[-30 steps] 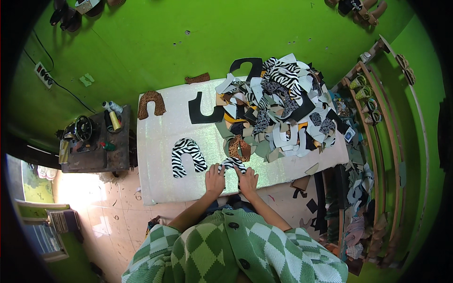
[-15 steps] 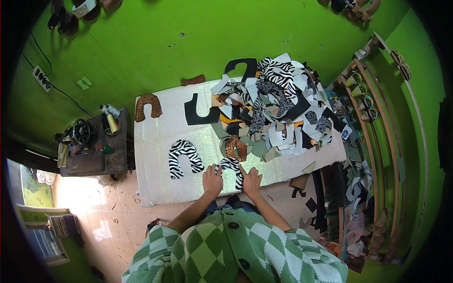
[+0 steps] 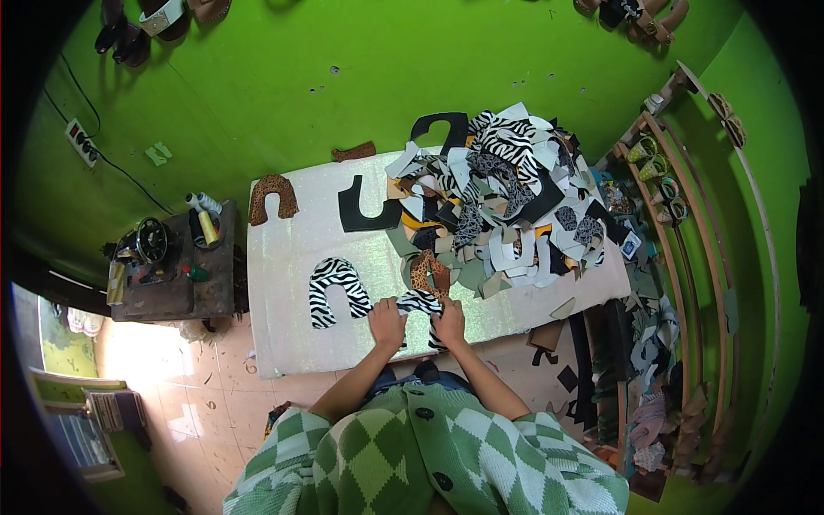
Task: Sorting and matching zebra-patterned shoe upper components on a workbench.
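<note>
My left hand [image 3: 388,324] and my right hand [image 3: 448,324] grip the two sides of a zebra-print U-shaped cut piece [image 3: 419,301] at the near edge of the table. Its curved end points away from me, and my fingers cover parts of both legs. To the left, a second zebra-print U-shaped piece [image 3: 320,296] lies flat. Just beyond my hands is a leopard-print piece [image 3: 429,273], against the edge of the scrap pile. A black U-shaped piece [image 3: 353,216] lies farther back, and a leopard-print U-shaped piece [image 3: 272,184] rests at the far left corner.
A large heap of scraps [image 3: 506,197] covers the right part of the pale table [image 3: 279,330]. A sewing machine [image 3: 150,245] stands on a dark stand at the left. On the right, wooden racks [image 3: 699,283] hold sandals, with more offcuts below.
My hands have gone from flatter, extended fingers to curled fingers around the zebra-print piece's sides. The piece's curved end looks slightly bunched or lifted. The whole view has shifted a little.
</note>
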A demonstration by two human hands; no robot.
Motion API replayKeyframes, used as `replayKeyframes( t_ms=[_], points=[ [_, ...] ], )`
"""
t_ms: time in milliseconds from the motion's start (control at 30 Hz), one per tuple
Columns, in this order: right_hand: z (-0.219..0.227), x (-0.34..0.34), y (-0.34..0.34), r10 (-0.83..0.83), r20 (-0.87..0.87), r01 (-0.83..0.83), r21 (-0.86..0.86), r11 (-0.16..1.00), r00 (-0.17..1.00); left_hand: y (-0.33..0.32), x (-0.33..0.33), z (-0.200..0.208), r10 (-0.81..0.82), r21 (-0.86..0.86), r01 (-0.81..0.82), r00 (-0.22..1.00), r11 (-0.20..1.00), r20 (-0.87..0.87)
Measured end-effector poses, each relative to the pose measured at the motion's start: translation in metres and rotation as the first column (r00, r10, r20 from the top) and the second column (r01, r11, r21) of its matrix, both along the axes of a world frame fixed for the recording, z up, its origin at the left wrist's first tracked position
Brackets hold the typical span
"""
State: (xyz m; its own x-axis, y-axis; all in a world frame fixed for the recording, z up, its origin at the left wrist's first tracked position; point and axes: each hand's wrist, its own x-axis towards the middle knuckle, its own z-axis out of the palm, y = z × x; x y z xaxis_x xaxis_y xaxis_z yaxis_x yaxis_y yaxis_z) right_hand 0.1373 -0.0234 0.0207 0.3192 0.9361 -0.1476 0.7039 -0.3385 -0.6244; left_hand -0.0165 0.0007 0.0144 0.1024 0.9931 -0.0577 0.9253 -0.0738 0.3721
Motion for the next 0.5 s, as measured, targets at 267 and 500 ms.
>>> replayKeyframes(
  t_ms=[267, 500],
  points=[
    [-0.042, 0.018, 0.008, -0.158, -0.313, 0.127, -0.115, 0.985, 0.937, 0.015, -0.016, -0.015, 0.095, -0.173, -0.044, 0.95, 0.984, 0.298],
    [-0.032, 0.033, 0.0, -0.245, -0.766, 0.062, -0.26, 0.964, 0.595, 0.024, -0.041, -0.026, 0.072, -0.241, 0.098, 0.791, 0.966, 0.608]
  ],
)
